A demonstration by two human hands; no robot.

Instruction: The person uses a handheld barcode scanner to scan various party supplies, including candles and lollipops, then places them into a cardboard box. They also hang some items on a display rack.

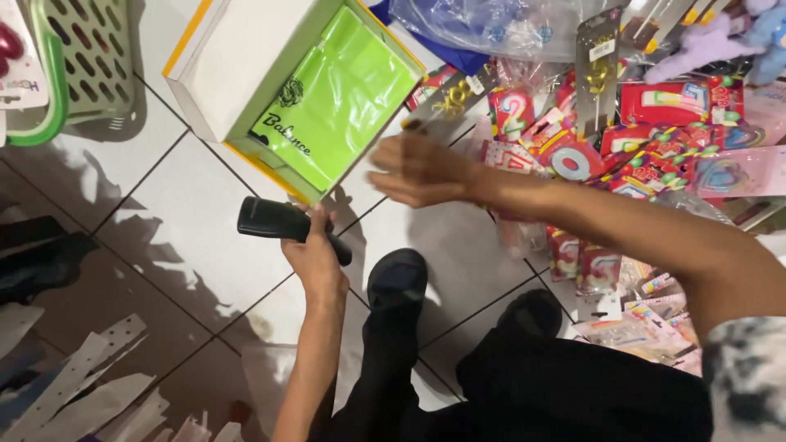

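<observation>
Bare forearms, mottled grey-white right sleeve [749,376], black trousers [524,393], black shoes [397,278]

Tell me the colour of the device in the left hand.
Black: the handheld device gripped by the left hand is plain black, seen in the head view.

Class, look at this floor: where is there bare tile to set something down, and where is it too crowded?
Bare tile lies between the basket, the open box and the left hand holding a black device. A smaller patch sits ahead of the shoes. The candle packs at right are crowded.
</observation>
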